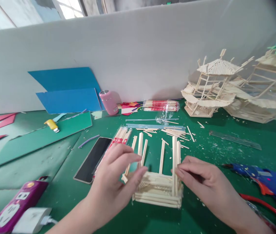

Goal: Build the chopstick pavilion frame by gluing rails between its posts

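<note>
A small frame of pale wooden sticks (158, 190) stands on the green mat (55, 182), a stacked square base with several uprights. My left hand (118, 182) is at its left side, fingers pinched on a short stick (127, 172) leaning against the frame. At the right corner, the fingertips of my right hand (201, 180) press together on an upright stick (174, 162).
Loose sticks (174, 131) and a wrapped stick pack (161, 105) lie behind. A phone (92, 159), pink bottle (109, 102), blue sheets (67, 89), purple power strip (16, 206), blue glue gun (262, 178), red-handled tool (262, 203), clear ruler (235, 139) and finished stick towers (211, 87) surround.
</note>
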Demonstrator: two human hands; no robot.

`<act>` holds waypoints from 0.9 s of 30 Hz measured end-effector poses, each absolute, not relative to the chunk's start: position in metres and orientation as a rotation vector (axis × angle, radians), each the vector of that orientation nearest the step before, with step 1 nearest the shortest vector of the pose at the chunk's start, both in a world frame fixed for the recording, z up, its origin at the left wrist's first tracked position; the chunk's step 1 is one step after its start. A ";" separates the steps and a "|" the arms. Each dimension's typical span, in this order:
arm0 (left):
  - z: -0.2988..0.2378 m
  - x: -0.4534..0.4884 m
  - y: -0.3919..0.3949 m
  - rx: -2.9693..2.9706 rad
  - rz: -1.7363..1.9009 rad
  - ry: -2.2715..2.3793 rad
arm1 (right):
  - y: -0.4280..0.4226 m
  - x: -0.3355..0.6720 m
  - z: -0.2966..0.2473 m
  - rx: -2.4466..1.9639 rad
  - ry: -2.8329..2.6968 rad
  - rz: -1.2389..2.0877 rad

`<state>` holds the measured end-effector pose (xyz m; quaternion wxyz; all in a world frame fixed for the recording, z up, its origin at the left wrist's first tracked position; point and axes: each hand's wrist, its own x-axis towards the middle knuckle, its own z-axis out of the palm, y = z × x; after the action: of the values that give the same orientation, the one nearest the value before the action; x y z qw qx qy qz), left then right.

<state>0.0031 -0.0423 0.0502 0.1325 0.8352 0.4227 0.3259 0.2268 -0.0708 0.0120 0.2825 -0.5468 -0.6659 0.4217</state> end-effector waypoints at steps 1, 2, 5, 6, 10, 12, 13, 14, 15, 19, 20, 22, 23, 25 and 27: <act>0.054 0.006 -0.042 2.535 0.860 1.136 | -0.071 0.227 0.013 -1.457 -1.787 1.133; 0.057 0.009 -0.042 2.630 0.764 1.041 | -0.071 0.226 0.014 -1.450 -1.788 1.131; 0.062 0.020 -0.041 2.790 0.547 0.879 | -0.070 0.225 0.017 -1.427 -1.799 1.097; 0.063 0.024 -0.041 2.812 0.494 0.851 | -0.070 0.225 0.018 -1.423 -1.804 1.081; 0.065 0.037 -0.039 2.880 0.275 0.854 | -0.071 0.224 0.018 -1.415 -1.823 1.046; 0.068 0.040 -0.040 2.892 0.201 0.870 | -0.071 0.224 0.018 -1.415 -1.826 1.047; 0.070 0.041 -0.041 2.890 0.184 0.874 | -0.071 0.224 0.018 -1.417 -1.825 1.043; 0.070 0.042 -0.041 2.884 0.177 0.874 | -0.071 0.224 0.019 -1.416 -1.827 1.039; 0.070 0.043 -0.042 2.877 0.172 0.876 | -0.071 0.224 0.019 -1.417 -1.829 1.035; 0.062 0.044 -0.041 2.879 0.258 0.865 | -0.070 0.223 0.019 -1.410 -1.827 1.040; 0.059 0.044 -0.040 2.886 0.285 0.857 | -0.071 0.223 0.019 -1.410 -1.826 1.046; 0.055 0.044 -0.039 2.899 0.322 0.843 | -0.071 0.223 0.019 -1.411 -1.827 1.054; 0.054 0.045 -0.039 2.903 0.339 0.833 | -0.071 0.223 0.019 -1.411 -1.828 1.056; 0.054 0.045 -0.039 2.898 0.346 0.828 | -0.072 0.223 0.019 -1.412 -1.830 1.055; 0.056 0.044 -0.040 2.881 0.335 0.841 | -0.072 0.223 0.019 -1.412 -1.830 1.050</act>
<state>0.0445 -0.0401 0.0564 0.0609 0.9523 0.2779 0.1106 0.2231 -0.0720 0.0191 0.2967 -0.5312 -0.6884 0.3948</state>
